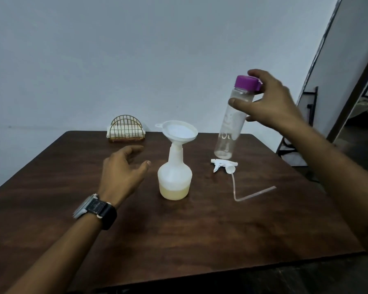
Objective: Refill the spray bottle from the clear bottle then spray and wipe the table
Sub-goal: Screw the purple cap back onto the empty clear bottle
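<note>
right hand (272,102) grips clear bottle (227,132), 2 o'clock of spray bottle (174,177) | left hand (119,172) empty, fingers loose, 9 | imo park it off the trigger head (223,165)

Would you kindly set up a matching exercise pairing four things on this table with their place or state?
Things: 1 funnel; 2 spray head; 3 clear bottle; 4 wire holder.
States: A lying flat on the table; B gripped by the right hand; C standing at the far edge; D seated in the spray bottle neck.
Pairs: 1-D, 2-A, 3-B, 4-C.
</note>
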The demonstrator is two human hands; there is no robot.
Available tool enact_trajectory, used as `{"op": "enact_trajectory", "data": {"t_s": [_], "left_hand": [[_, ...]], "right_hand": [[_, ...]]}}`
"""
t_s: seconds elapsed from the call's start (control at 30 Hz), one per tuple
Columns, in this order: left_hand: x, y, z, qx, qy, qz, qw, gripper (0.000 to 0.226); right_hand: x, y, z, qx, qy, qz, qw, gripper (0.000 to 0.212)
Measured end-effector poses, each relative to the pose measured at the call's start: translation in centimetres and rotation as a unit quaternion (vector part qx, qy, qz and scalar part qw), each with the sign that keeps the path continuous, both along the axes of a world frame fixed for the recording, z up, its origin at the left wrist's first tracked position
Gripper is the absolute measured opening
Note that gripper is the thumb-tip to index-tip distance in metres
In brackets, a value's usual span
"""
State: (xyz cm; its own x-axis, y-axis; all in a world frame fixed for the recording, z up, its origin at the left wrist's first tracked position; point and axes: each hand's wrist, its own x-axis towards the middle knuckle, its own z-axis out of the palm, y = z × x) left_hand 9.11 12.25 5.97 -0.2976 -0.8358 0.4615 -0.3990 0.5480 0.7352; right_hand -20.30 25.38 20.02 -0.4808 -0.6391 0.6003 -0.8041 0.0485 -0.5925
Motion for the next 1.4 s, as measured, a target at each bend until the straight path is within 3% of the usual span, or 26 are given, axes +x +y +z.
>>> {"op": "enact_trajectory", "data": {"t_s": [0.13, 0.67, 1.03, 1.3, 1.4], "left_hand": [[-0.8, -2.5, -1.3, 0.025, -0.020, -0.020, 0.999, 0.050], [-4.0, -10.2, -4.5, 0.035, -0.099, -0.006, 0.994, 0.068], [-4.8, -10.6, -5.6, 0.044, -0.129, 0.016, 0.991, 0.062], [-4.9, -10.1, -5.5, 0.052, -0.126, 0.009, 0.991, 0.062], [-4.8, -10.0, -5.5, 0.046, -0.125, 0.009, 0.991, 0.061]], "right_hand": [[-2.9, -6.8, -1.5, 0.015, 0.036, -0.002, 0.999, 0.085], [-12.1, -26.0, -8.4, 0.033, 0.012, -0.030, 0.999, 0.078], [-14.2, -28.9, -9.6, 0.046, 0.035, -0.030, 0.998, 0.074], [-14.0, -28.5, -8.5, 0.094, 0.014, -0.026, 0.995, 0.091], [-14.0, -28.4, -7.8, 0.108, -0.003, -0.028, 0.994, 0.087]]}}
